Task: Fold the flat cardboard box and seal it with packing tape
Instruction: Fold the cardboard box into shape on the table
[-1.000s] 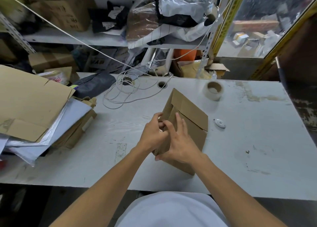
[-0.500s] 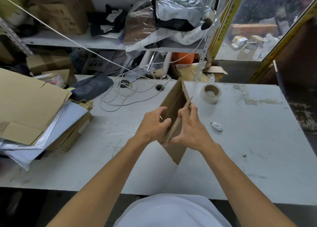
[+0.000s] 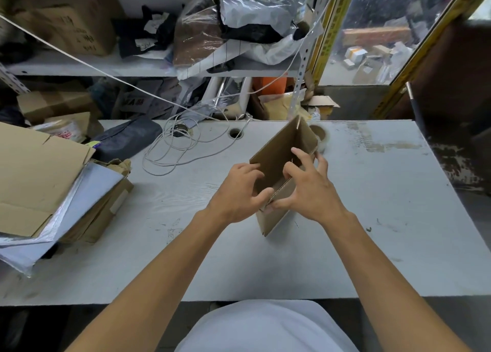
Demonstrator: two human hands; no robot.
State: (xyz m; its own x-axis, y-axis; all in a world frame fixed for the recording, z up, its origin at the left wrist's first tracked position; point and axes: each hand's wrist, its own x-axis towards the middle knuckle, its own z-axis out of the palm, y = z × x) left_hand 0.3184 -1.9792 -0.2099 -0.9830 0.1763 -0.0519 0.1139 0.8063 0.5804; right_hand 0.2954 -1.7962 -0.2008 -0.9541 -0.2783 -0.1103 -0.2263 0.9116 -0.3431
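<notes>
Near the middle of the pale grey worktable (image 3: 372, 245) stands the small brown corrugated cardboard box (image 3: 281, 152), half opened into a tube and balanced on one lower corner. Left hand (image 3: 236, 192) pinches the near wall, thumb outside, curled fingers reaching over the rim. Right hand (image 3: 310, 189) is spread wide, fingertips hooked over the opposite edge, thumb on the near one. To my eye the step is squaring it up: pull both walls apart evenly, press along the creases, then set it flat before turning in flaps. Just behind the box, partly hidden, waits the clear roll of packing tape (image 3: 321, 136); the loose white cable (image 3: 172, 152) coils well to the left
</notes>
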